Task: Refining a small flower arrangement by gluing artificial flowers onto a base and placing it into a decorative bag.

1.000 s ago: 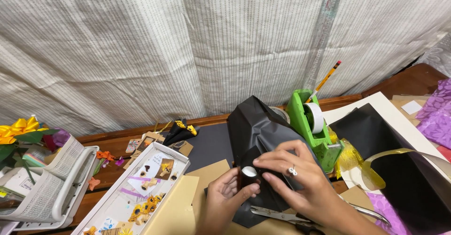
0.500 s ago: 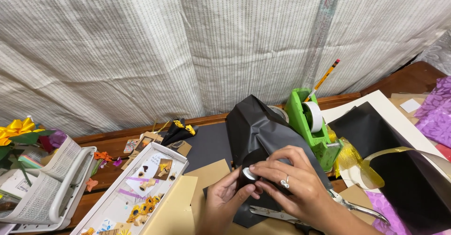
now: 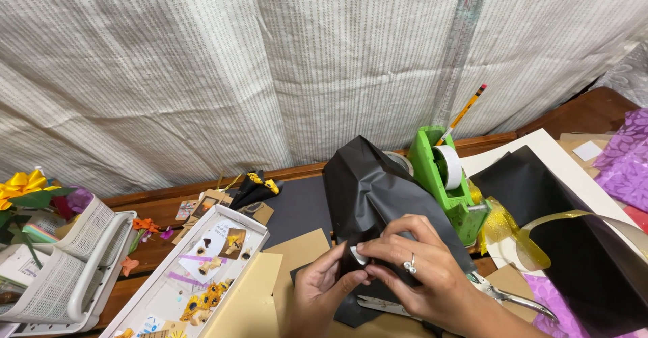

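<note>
Both my hands work on a folded piece of black paper [image 3: 368,186] that stands up from the table in front of me. My left hand [image 3: 317,291] holds its lower left edge from below. My right hand [image 3: 412,270], with a ring on one finger, pinches the same spot from the right. A small whitish bit [image 3: 359,255], perhaps tape, shows between the fingertips of both hands. Scissors [image 3: 503,296] lie flat under my right wrist.
A green tape dispenser [image 3: 445,176] with a pencil and a clear ruler stands behind the paper. A white tray [image 3: 169,291] of small paper flowers and a white basket [image 3: 61,270] are at the left. Black sheets, yellow ribbon [image 3: 513,233] and purple paper lie at the right.
My right hand has slid down and left over the black paper. The round white-topped item seen a second ago is now mostly covered by the fingertips.
</note>
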